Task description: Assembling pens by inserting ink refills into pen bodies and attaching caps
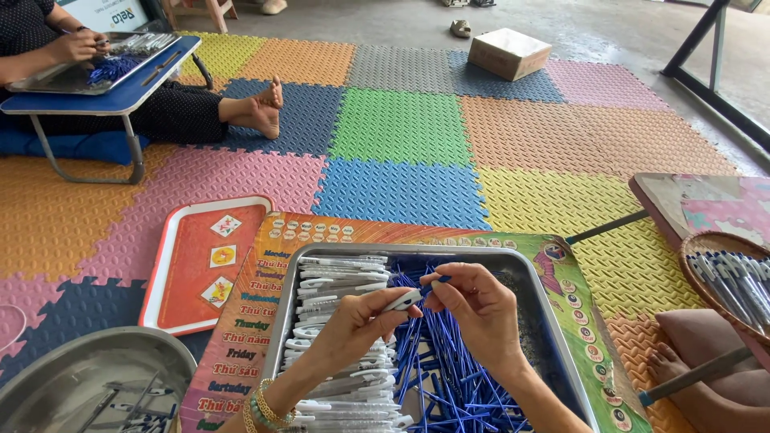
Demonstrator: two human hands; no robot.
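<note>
My left hand (357, 325) grips a white pen barrel (403, 300) over a metal tray (525, 273). My right hand (477, 309) pinches a thin blue refill (439, 281) at the barrel's tip. Inside the tray, white pen barrels (341, 281) are stacked on the left and loose blue refills (445, 377) are heaped in the middle. The tray rests on a low table with a colourful printed top (249, 321). A beaded bracelet circles my left wrist.
An orange plastic tray (196, 265) lies to the left, a round metal basin (72, 385) at bottom left. A woven basket of finished pens (734, 277) sits right. Another person works at a blue lap table (104, 88) at the far left. A cardboard box (508, 53) rests on the foam mats.
</note>
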